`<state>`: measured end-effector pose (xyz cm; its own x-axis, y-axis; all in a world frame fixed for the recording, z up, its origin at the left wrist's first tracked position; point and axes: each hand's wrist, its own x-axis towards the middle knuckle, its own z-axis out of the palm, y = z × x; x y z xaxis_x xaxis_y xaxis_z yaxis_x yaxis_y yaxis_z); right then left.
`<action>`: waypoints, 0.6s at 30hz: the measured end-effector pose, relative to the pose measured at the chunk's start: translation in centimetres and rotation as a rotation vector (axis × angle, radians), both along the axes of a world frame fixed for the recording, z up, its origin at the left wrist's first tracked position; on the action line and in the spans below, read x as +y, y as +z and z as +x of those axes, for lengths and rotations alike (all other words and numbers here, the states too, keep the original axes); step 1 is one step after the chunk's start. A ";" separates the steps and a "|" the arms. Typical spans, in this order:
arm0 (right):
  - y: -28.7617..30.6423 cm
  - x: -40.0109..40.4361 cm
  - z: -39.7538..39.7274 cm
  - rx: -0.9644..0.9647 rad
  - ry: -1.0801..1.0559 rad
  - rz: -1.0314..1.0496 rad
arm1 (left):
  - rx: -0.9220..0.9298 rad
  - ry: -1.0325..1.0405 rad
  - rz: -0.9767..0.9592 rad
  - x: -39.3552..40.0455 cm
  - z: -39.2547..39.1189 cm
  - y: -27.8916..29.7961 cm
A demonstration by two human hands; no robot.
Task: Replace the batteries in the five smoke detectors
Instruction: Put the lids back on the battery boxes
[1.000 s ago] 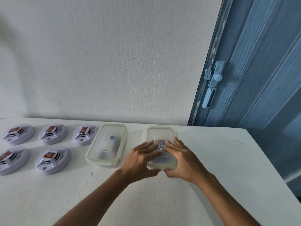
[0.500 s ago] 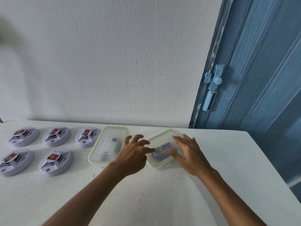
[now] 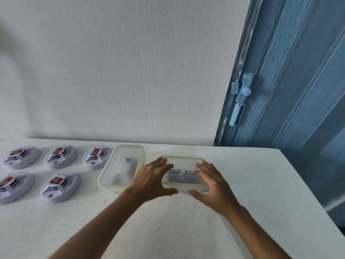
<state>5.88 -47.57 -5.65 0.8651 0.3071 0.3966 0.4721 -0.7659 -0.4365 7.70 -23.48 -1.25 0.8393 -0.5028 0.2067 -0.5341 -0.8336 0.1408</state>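
White smoke detectors (image 3: 60,156) w/ red labels, clear containers (image 3: 122,168) (pale green rims), blue door (image 3: 298,81)

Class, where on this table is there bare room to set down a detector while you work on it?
Bare patches: right of the right container out to the table edge, and the near strip around the forearms. Crowded: the left, where five smoke detectors and the left container sit close.
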 end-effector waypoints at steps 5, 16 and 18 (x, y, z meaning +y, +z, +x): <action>-0.6 -0.1 0.4 -0.062 0.000 0.036 | -0.093 0.011 0.092 -0.2 0.0 -1.0; -1.0 0.0 1.0 -0.193 0.001 0.016 | -0.108 -0.001 0.153 -0.2 -0.6 -2.2; -0.8 0.2 1.0 -0.216 -0.015 0.019 | -0.112 0.024 0.131 -0.7 -0.9 -1.7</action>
